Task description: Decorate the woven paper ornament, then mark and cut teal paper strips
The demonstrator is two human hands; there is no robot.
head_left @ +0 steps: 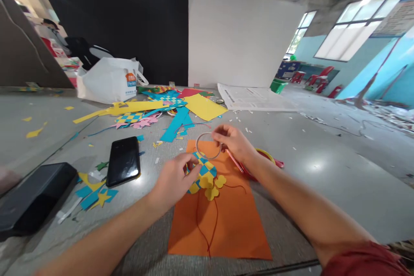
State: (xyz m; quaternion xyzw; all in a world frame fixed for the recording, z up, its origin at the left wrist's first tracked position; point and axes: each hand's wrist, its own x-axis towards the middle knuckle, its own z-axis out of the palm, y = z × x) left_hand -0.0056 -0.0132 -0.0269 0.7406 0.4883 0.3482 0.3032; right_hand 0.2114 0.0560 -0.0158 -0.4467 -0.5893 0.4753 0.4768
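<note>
In my right hand (236, 142), a thin pale ring (197, 145), like a nearly used-up roll of tape, is pinched between thumb and fingers above an orange sheet (223, 233). My left hand (176, 177) is curled over the left edge of a blue and yellow woven paper piece (210, 168). Its thumb and forefinger nearly meet; whatever lies between them is too small to tell. Yellow paper flowers (211, 192) lie at the woven piece's lower edge, and dark red cords (216, 220) trail down the sheet. Under my right forearm, a red and yellow object (267, 155) is partly hidden.
A black phone (123, 160) and a black case-like object (35, 196) lie to the left, with paper scraps (97, 194) between them. Behind are coloured paper pieces (207, 107), a white bag (106, 79) and a newspaper (255, 97). A black and white panel (233, 34) stands at the back.
</note>
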